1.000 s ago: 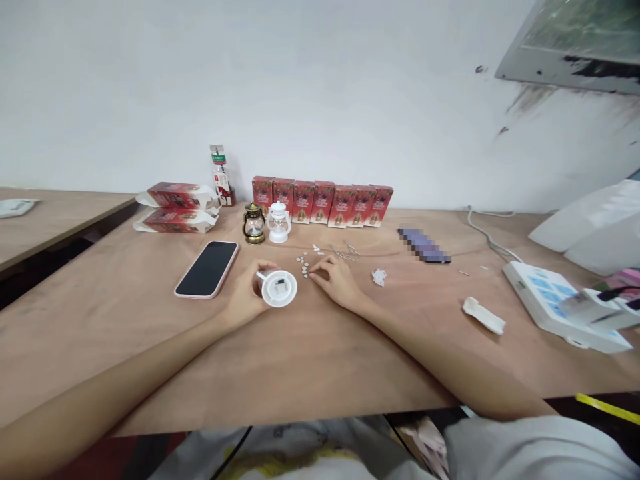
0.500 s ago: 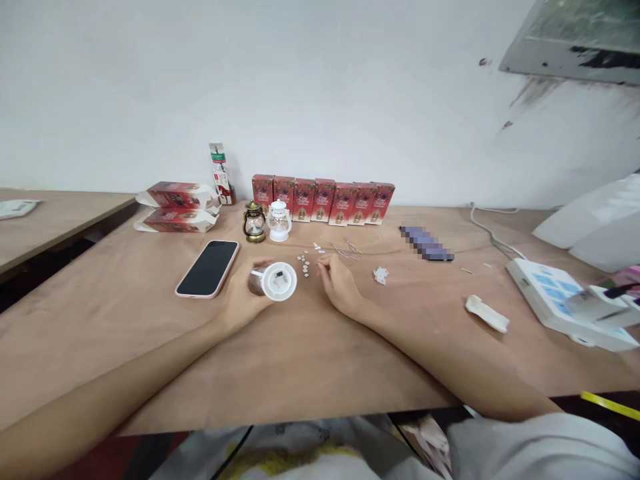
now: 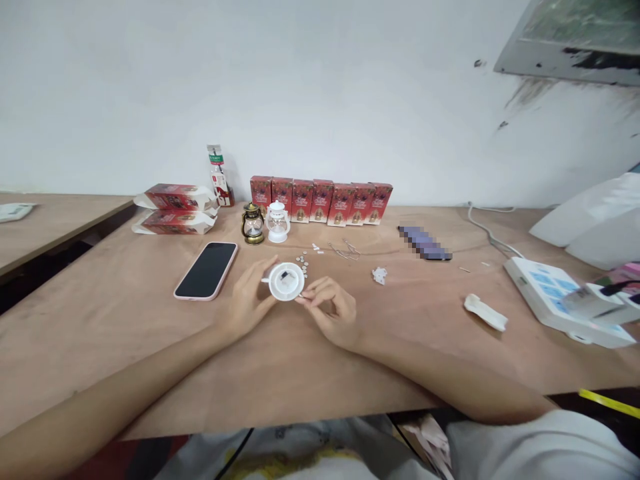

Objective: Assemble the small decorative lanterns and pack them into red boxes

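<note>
My left hand [image 3: 246, 303] grips a white plastic lantern [image 3: 287, 287] — underside uncovered; my right hand [image 3: 334, 312] bunches fingertips beside it — any pinched piece unclear.

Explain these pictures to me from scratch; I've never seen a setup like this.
There is no robot here. A camera on a person's head looks forward and down, so every picture shows that person's own bare hands; only the last is the present moment.

The left hand holds a white round piece, its open underside towards the camera. The right hand has its fingertips at the edge; whether they grip anything is too small to tell.

On the wooden table lie a phone and small round discs. Behind stand a bronze-coloured lantern, a white lantern and a row of red boxes.
</note>
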### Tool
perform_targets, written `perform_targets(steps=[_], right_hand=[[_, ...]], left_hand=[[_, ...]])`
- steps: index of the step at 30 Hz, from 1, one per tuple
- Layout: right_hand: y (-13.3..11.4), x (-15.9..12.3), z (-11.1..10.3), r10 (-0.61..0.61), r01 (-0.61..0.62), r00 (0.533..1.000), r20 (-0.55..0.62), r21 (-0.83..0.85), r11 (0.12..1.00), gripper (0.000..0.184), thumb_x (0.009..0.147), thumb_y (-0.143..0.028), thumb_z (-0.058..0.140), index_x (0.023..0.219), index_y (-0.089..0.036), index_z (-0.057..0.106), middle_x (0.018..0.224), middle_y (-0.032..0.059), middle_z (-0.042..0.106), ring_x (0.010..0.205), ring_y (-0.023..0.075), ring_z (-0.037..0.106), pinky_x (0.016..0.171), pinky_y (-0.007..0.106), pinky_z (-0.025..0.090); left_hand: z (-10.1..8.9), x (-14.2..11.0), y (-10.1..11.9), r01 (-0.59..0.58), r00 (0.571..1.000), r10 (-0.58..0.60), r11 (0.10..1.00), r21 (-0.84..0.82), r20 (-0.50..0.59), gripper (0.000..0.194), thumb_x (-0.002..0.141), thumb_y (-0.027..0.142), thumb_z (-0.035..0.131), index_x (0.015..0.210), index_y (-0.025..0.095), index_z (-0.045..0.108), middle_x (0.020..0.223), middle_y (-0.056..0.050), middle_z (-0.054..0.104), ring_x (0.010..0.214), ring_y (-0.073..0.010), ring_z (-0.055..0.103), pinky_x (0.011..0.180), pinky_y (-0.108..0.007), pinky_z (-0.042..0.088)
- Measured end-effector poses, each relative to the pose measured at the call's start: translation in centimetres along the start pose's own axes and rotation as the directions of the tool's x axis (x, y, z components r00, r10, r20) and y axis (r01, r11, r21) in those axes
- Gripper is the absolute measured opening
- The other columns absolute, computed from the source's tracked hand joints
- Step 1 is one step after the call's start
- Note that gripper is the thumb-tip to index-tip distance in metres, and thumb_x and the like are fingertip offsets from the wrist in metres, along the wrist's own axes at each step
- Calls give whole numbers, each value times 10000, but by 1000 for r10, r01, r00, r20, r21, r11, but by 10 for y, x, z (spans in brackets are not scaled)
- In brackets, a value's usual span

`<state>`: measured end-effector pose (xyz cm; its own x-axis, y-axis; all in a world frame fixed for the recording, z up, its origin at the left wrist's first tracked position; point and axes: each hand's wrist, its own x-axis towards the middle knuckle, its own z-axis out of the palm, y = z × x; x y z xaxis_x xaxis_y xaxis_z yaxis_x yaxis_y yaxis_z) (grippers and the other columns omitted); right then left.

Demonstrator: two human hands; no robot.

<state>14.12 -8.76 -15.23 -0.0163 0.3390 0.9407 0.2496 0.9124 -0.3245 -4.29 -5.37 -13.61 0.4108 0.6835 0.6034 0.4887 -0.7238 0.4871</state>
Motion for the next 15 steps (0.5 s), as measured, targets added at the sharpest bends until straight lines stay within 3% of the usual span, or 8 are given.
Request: perform_targets(steps=[4,7,10,15], right_hand=[[0,2,-1,-12,10,1000,-22,-65,998,177,815,-111,634,779,-243,522,683,-17,646,686,145,642,594,283,539],[-1,5,-3,-71,74,997,25,-126,989,170,833,-98,613,815,-248,533,696,-14,669,708,147,647,602,286,548],[0,6,-6,-172,186,981,91,-167,968,191,837,-73,598,866,-252,541,749,-4,705,735,146,648,615,288,559],[5,6,-9,-258,316,941,218,-296,902,198,832,-66,603,885,-252,556,761,-12,712,745,154,645,644,311,531]], left_hand=[[6,-4,0,-39,999,41,990,136,-15,499,841,327,566,1312,190,472,1163,-129,531,1063,-252,577,873,-395,498],[10,-5,4,-27,1000,27,971,239,6,388,823,324,563,1189,194,570,1092,-114,524,959,-246,578,798,-385,493],[11,-3,13,-30,999,15,952,306,52,324,828,337,546,1113,191,588,1050,-110,558,981,-272,552,809,-404,450],[8,1,19,-27,991,-22,934,356,131,357,802,333,559,1120,173,546,1177,-138,588,1082,-318,534,853,-449,382]])
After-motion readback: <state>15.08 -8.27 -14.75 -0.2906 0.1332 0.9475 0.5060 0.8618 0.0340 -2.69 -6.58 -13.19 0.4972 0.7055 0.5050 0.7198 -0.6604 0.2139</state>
